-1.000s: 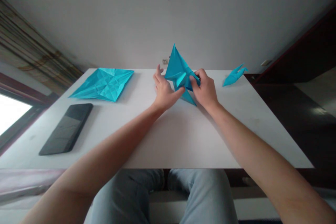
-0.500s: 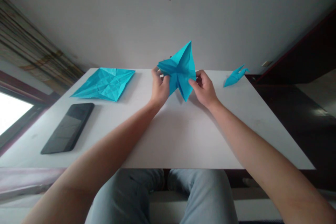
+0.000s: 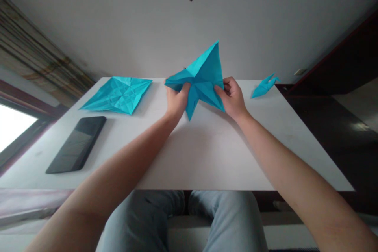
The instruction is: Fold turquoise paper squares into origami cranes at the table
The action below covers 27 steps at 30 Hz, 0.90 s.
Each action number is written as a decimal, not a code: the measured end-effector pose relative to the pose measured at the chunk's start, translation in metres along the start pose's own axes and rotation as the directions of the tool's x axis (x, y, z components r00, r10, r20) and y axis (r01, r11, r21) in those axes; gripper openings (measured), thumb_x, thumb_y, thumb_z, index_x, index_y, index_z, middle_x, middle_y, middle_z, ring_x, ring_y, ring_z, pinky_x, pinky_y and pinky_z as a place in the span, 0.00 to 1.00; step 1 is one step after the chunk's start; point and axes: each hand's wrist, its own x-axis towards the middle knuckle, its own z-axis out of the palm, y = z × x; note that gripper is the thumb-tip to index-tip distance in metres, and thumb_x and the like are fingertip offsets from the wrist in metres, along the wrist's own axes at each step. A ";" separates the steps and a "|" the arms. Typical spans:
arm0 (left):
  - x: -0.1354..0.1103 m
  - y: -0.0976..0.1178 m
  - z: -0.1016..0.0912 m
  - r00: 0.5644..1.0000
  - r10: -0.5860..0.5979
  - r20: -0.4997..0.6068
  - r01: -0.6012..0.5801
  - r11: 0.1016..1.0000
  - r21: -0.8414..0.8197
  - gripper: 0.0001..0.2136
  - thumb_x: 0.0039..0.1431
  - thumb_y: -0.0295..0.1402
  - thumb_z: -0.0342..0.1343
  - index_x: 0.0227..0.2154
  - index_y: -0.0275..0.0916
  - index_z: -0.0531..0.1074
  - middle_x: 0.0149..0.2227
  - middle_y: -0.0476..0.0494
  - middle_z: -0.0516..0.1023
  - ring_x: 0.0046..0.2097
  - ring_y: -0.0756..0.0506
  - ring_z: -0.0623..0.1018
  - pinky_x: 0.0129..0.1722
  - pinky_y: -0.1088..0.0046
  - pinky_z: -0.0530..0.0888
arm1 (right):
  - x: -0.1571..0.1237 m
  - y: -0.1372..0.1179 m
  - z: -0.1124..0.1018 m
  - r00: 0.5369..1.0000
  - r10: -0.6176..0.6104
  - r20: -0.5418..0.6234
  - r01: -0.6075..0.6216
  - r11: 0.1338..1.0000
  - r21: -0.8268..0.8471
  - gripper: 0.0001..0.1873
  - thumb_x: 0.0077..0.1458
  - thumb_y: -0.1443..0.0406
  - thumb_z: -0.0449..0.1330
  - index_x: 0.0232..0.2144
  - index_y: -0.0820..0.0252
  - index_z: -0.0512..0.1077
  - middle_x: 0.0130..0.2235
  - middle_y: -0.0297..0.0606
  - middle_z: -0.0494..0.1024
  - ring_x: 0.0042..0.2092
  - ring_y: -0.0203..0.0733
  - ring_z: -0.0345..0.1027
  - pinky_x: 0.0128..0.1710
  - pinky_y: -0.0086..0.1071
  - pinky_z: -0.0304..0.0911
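Note:
A blue folded paper model (image 3: 202, 76) with several pointed flaps is lifted above the far part of the white table (image 3: 189, 153). My left hand (image 3: 175, 100) pinches its left flap, fingers closed on the paper. My right hand (image 3: 233, 96) grips its right side with thumb and fingers. One long point rises toward the wall and another hangs down between my hands.
A creased blue paper sheet (image 3: 118, 93) lies flat at the far left of the table. A black phone (image 3: 76, 143) rests near the left edge. A small blue folded figure (image 3: 264, 85) sits at the far right corner. My knees show below the near table edge.
The paper model has been turned and spread wider between my hands. My left hand went from open beside it to gripping its left flap.

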 end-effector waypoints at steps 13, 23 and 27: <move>0.027 -0.009 -0.013 0.999 -0.031 -0.040 0.029 0.998 -0.052 0.22 0.73 0.58 0.69 0.48 0.43 0.76 0.50 0.38 0.89 0.55 0.36 0.89 0.55 0.62 0.85 | 0.015 0.019 -0.026 0.966 0.259 0.001 -0.254 0.948 0.194 0.45 0.43 0.31 0.86 0.50 0.45 0.75 0.48 0.34 0.94 0.48 0.51 0.89 0.57 0.50 0.85; 0.028 0.000 -0.022 0.997 -0.026 -0.076 0.045 0.964 0.262 0.14 0.78 0.40 0.69 0.36 0.42 0.75 0.34 0.49 0.78 0.40 0.44 0.78 0.41 0.71 0.72 | 0.007 0.006 -0.034 0.899 0.389 0.200 -0.428 0.875 0.226 0.50 0.42 0.43 0.91 0.59 0.44 0.72 0.54 0.38 0.93 0.56 0.58 0.89 0.63 0.59 0.85; 0.027 0.012 -0.027 0.992 -0.056 -0.117 0.099 0.913 0.396 0.18 0.78 0.39 0.68 0.31 0.43 0.71 0.30 0.50 0.74 0.36 0.44 0.74 0.39 0.68 0.68 | 0.005 0.005 -0.035 0.879 0.403 0.255 -0.461 0.857 0.232 0.54 0.43 0.44 0.92 0.63 0.43 0.69 0.53 0.36 0.93 0.56 0.56 0.89 0.66 0.59 0.83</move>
